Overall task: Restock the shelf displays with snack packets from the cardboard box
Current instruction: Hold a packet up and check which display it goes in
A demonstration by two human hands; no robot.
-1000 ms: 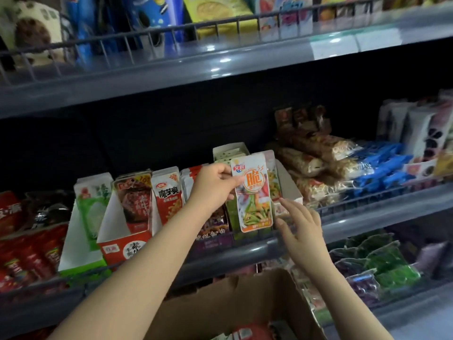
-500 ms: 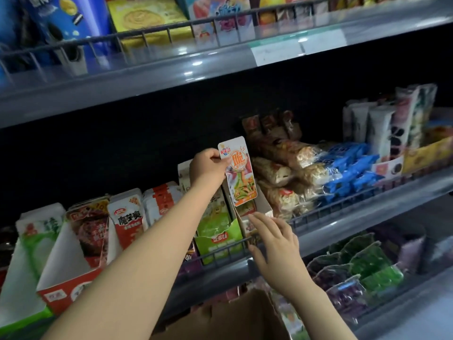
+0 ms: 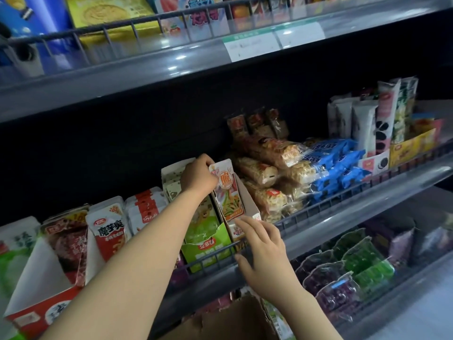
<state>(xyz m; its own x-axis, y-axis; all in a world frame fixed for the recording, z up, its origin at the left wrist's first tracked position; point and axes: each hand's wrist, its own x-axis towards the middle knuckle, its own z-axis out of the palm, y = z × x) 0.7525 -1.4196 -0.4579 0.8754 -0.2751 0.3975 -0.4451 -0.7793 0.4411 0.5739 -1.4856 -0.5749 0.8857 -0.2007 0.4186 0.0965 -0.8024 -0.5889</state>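
Packet (image 3: 228,190) lowered into display box (image 3: 247,204), grey wire-railed shelf (image 3: 343,207), dim aisle.

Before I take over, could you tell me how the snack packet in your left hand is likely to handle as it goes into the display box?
The snack packet looks flat and thin, so probably light. The left hand holds it by its top edge alone and it stays straight, suggesting some stiffness. Its surface looks glossy, so it may slide easily against the display box wall.
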